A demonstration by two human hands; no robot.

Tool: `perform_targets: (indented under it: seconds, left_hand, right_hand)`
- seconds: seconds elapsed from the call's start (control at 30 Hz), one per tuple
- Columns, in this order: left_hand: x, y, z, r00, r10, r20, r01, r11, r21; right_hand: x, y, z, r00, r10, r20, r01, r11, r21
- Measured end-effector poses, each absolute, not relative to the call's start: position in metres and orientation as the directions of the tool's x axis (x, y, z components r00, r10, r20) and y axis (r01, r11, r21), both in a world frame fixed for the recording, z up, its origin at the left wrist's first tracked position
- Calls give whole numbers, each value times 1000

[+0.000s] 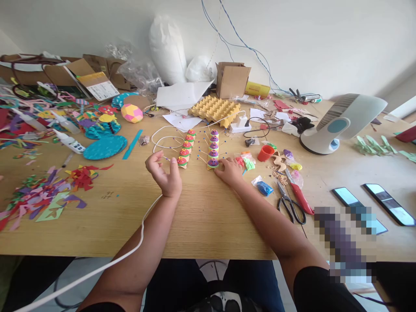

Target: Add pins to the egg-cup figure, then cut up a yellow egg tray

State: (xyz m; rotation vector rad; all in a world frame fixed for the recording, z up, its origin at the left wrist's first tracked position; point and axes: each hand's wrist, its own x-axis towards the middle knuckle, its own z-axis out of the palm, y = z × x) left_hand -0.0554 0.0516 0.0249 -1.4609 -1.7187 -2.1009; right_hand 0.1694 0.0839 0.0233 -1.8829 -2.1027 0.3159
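Observation:
Two caterpillar-like crafts made from strips of egg carton lie side by side on the table in front of me. The left one, a red-topped caterpillar [185, 152], has yellow rings and green edges. The right one, a purple caterpillar [213, 146], has thin stick legs with blue tips. My left hand [166, 175] is beside the red caterpillar's near end, fingers apart and loosely curled, thumb up close to it. At the purple caterpillar's near end, my right hand [230, 171] has thumb and forefinger on the corner of its front segment.
Scissors [291, 206], a red-handled knife [300, 193], an orange cup [265, 152] and clay packets lie right. A white fan [338, 125] and two phones stand farther right. Paper scraps [42, 190] and glue bottles cover the left. A yellow egg tray [214, 109] sits behind. A white cable [142, 234] crosses my left forearm.

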Motion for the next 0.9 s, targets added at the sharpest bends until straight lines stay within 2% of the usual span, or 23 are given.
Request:
perform_targets:
  seconds: [0.3, 0.47, 0.7, 0.9]
  left_hand:
    - [-56, 53, 22, -556, 463, 691, 552, -416, 723]
    - [-57, 53, 21, -556, 466, 688, 552, -413, 725]
    - [-53, 51, 22, -535, 498, 683, 574, -379, 726]
    - [-53, 49, 21, -518, 495, 697, 607, -362, 708]
  right_hand:
    - [161, 90, 23, -77, 995, 69, 932, 96, -349]
    - [168, 79, 24, -117, 990, 75, 921, 136, -366]
    - [187, 8, 35, -260, 963, 74, 862, 266, -432]
    - [167, -29, 26, -495, 859, 129, 681, 476, -556]
